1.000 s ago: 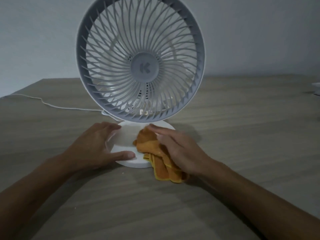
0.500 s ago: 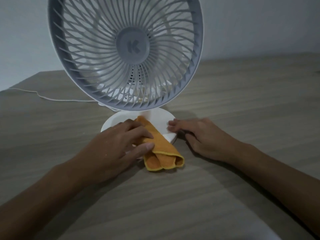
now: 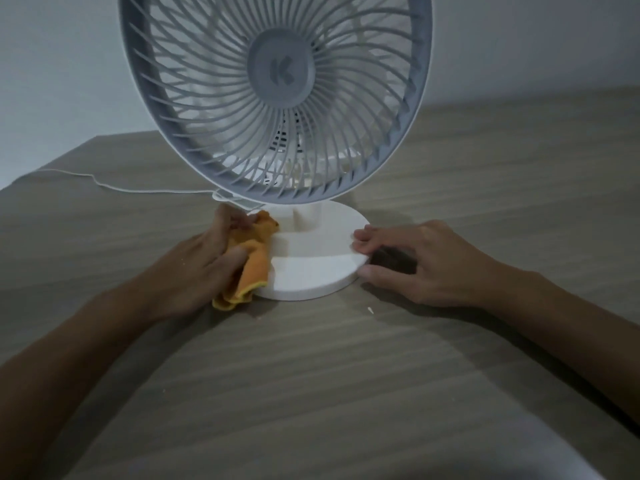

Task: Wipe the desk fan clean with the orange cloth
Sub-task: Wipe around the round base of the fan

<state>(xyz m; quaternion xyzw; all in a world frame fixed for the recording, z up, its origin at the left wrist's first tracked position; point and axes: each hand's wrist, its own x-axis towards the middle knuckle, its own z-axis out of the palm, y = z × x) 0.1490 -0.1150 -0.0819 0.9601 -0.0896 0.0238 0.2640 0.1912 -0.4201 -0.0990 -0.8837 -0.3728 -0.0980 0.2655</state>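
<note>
A white desk fan (image 3: 277, 98) with a grey round grille stands upright on the wooden table, on a short neck above a round white base (image 3: 311, 261). My left hand (image 3: 201, 268) grips the folded orange cloth (image 3: 256, 261) and presses it against the left edge of the base. Part of the cloth is hidden under my fingers. My right hand (image 3: 422, 261) rests on the table with fingertips and thumb touching the right edge of the base, holding nothing.
The fan's thin white cord (image 3: 114, 187) runs from behind the base leftward across the wooden table (image 3: 346, 375). A pale wall stands behind the fan. A tiny white crumb (image 3: 370, 310) lies in front of the base.
The cloth passed from my right hand to my left and moved from the base's front to its left edge. My right hand shifted to the base's right edge. The view moved left.
</note>
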